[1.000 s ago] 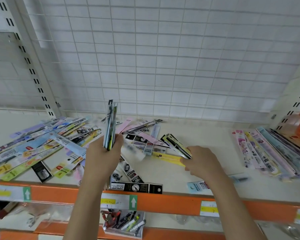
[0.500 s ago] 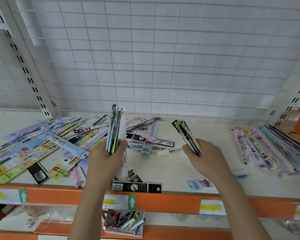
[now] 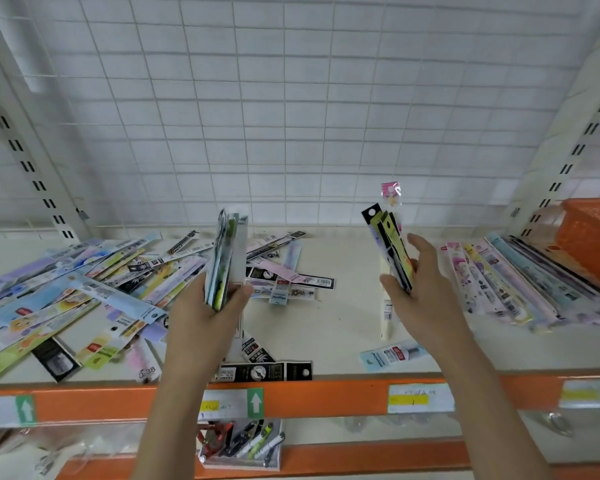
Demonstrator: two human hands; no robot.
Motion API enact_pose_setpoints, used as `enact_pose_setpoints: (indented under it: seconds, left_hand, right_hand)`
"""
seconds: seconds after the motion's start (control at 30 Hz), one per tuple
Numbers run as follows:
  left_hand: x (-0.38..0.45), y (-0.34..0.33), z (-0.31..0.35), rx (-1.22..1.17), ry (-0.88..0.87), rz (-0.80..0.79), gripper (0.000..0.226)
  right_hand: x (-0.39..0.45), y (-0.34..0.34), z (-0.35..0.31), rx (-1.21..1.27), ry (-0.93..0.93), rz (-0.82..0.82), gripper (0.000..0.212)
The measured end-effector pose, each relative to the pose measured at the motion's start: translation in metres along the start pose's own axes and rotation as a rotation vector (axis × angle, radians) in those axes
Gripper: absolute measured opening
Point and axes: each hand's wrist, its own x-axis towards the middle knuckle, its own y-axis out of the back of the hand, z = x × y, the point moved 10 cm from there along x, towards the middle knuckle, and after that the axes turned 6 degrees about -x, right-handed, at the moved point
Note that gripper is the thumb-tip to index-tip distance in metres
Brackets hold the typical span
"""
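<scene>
left hand fingers curl round a stack, right hand pinches a bunch, above a shelf with a loose pile; basket cut off at right.

a loose heap of packets lies left on the shelf, a neat row right.
</scene>
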Motion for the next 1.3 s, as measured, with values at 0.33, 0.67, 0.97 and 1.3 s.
enact_pose_setpoints:
  seconds: [0.33,0.67,0.97,1.3]
  left_hand:
    - [-0.011,-0.045,0.029,-0.024,-0.158,-0.052,0.018]
    - [-0.026,-0.079,0.040,0.040,-0.107,-0.022,0.007]
    - [-0.041,-0.061,0.042,0.019,-0.015,0.127,0.015]
    - [-0.085,-0.011,0.051,0.113,-0.029,0.403,0.013]
  right_hand:
    - [-0.015,0.062,0.043,0.147,-0.079,0.222,0.020]
    - [-0.002,0.028,0.065,-0.266,0.038,-0.355,0.011]
    - [0.002,-0.027,0.073,-0.387,0.210,-0.791,0.030]
    - [0.046,-0.021,0.034,-0.258,0.363,-0.496,0.025]
